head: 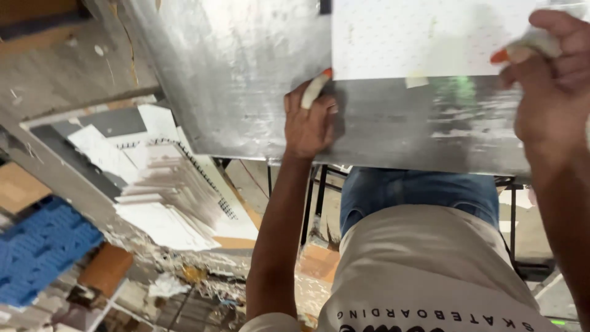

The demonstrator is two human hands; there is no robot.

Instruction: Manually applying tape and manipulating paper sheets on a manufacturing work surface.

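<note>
My left hand (pixel 309 123) rests on a shiny metal table (pixel 246 80), fingers closed around a small white tube with an orange tip (pixel 315 87) at the lower left corner of a white dotted sheet (pixel 424 37). My right hand (pixel 550 80) is at the sheet's right side, gripping a white piece with an orange tip (pixel 522 50). The white sheet lies flat on the metal surface.
A small pale tape bit (pixel 416 80) sits below the sheet's edge. Left of the table lies a pile of white paper scraps and spiral-bound pads (pixel 166 184). A blue textured block (pixel 40 246) and debris lie at the lower left. Black table legs (pixel 319 197) stand beneath.
</note>
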